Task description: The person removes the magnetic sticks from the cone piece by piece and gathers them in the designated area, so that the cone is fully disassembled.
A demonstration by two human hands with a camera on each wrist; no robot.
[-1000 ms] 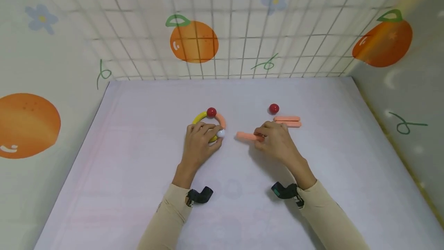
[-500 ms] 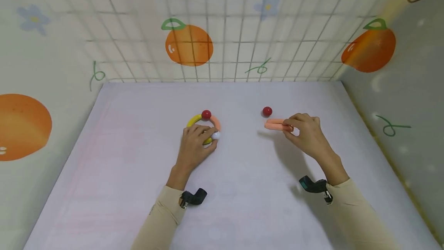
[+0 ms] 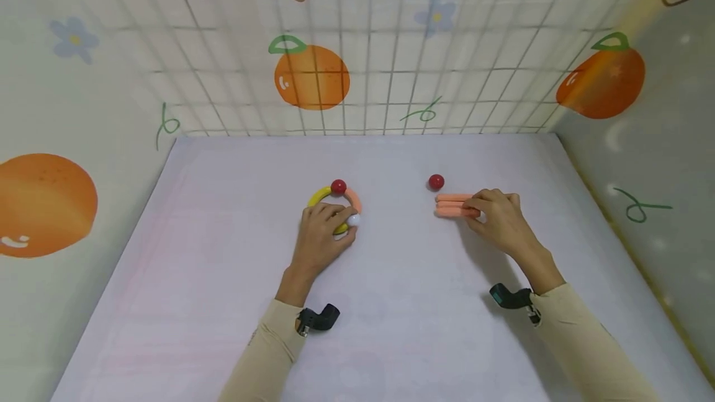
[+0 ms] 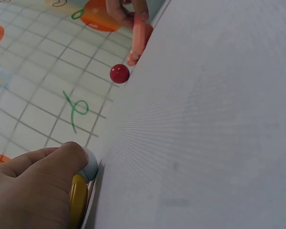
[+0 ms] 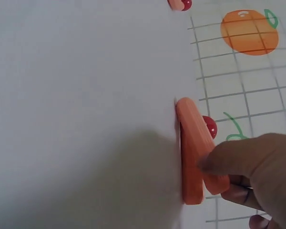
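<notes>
Carried centre-right, 1 stick (image 3: pixel 454 212) is pinched by the right hand (image 3: pixel 503 219), a ring (image 3: pixel 354 199) by the left hand (image 3: pixel 321 233); 2 neighbouring sticks (image 3: pixel 454 198) could be nudged by tilting.

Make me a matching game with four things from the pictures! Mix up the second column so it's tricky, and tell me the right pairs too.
Things:
1. Left hand
2. Right hand
3. Ring's red ball
4. Loose red ball

Where or what:
A. Close to the straight peach sticks, not in any hand
B. Holding the ring at its white ball
C. Between a yellow piece and a curved peach piece
D. Pinching one of the straight sticks

Right pairs: 1-B, 2-D, 3-C, 4-A.
</notes>
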